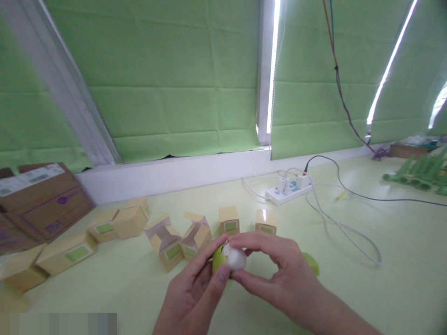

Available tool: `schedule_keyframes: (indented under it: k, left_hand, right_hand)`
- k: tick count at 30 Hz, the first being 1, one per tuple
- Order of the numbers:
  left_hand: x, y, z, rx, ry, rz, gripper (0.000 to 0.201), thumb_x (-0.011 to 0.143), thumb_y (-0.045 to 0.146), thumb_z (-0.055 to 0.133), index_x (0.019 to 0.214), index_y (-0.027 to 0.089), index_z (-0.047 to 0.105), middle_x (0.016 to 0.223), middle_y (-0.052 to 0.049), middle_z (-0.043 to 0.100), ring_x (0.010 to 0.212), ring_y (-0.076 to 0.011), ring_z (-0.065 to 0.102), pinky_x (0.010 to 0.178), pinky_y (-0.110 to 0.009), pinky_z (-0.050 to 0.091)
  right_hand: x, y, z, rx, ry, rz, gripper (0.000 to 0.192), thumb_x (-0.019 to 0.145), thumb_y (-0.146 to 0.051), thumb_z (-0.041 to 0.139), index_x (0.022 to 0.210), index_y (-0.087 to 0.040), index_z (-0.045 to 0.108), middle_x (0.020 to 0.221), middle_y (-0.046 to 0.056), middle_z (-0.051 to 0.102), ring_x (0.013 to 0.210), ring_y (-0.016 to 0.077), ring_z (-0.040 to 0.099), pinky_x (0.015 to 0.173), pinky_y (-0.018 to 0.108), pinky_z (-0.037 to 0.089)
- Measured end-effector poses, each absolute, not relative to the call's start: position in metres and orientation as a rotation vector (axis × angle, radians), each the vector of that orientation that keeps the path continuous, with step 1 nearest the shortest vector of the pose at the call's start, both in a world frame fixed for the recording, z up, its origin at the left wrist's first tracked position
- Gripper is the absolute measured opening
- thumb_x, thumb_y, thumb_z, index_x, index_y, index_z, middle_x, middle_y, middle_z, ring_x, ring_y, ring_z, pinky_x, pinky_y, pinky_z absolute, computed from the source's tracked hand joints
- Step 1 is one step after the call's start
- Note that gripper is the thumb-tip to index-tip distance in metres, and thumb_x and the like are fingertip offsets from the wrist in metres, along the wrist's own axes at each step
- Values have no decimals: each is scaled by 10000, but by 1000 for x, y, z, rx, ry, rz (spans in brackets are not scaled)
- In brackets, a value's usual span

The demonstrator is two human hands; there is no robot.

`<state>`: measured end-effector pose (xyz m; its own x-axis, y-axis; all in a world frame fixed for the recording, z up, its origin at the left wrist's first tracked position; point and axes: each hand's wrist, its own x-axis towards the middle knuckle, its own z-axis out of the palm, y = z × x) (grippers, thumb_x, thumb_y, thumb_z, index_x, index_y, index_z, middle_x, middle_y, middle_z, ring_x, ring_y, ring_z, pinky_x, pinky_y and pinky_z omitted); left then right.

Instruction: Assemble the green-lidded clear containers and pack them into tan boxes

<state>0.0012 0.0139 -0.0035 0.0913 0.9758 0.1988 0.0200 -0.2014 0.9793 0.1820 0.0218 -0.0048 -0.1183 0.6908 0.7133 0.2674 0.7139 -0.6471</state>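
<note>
Above the table (349, 298) — both hands' grip closed on a half-hidden green-white piece (228, 258).

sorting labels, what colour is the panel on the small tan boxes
Green, on each small tan cardboard box behind the hands; the head view shows it best.

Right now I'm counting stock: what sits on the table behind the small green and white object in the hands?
Two closed tan cardboard boxes stand behind the green and white object; the hands cover its underside.
</note>
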Motion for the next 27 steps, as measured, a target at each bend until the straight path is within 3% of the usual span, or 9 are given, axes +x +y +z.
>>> schedule_keyframes:
  k: [6, 13, 21, 27]
  left_hand:
    - [0, 14, -12, 1751, 1182, 1260, 383, 953, 417, 557, 1304, 305, 663, 1361, -23, 684, 1283, -252, 610, 1044, -331, 517]
    - [9, 9, -20, 1819, 1360, 1361, 383, 968, 426, 489, 1258, 269, 684, 1331, -21, 705, 1279, -244, 614, 1075, -339, 488]
    - [19, 4, -5, 1538, 1349, 1456, 320, 891, 474, 620, 1114, 304, 775, 1243, -9, 752, 1239, -297, 632, 1085, -355, 465]
    - [10, 5, -9, 1503, 1323, 1381, 412, 889, 556, 598, 1170, 300, 756, 1287, -9, 727, 1347, -288, 537, 1132, -332, 407]
  right_hand:
    - [185, 25, -5, -696, -1743, 417, 475, 704, -44, 802, 1129, -236, 720, 1108, 9, 790, 1022, 155, 731, 965, 254, 554]
    - [184, 26, 2, -564, -1796, 342, 420, 727, -39, 793, 1120, -177, 740, 1079, 55, 798, 1008, 166, 735, 951, 258, 560]
    - [180, 19, 3, -614, -1795, 304, 416, 738, -43, 743, 1140, -147, 756, 1032, 99, 791, 929, 196, 720, 866, 298, 591]
    - [173, 16, -3, -661, -1715, 276, 448, 740, -66, 726, 1174, -172, 753, 1026, 105, 753, 941, 199, 713, 841, 288, 604]
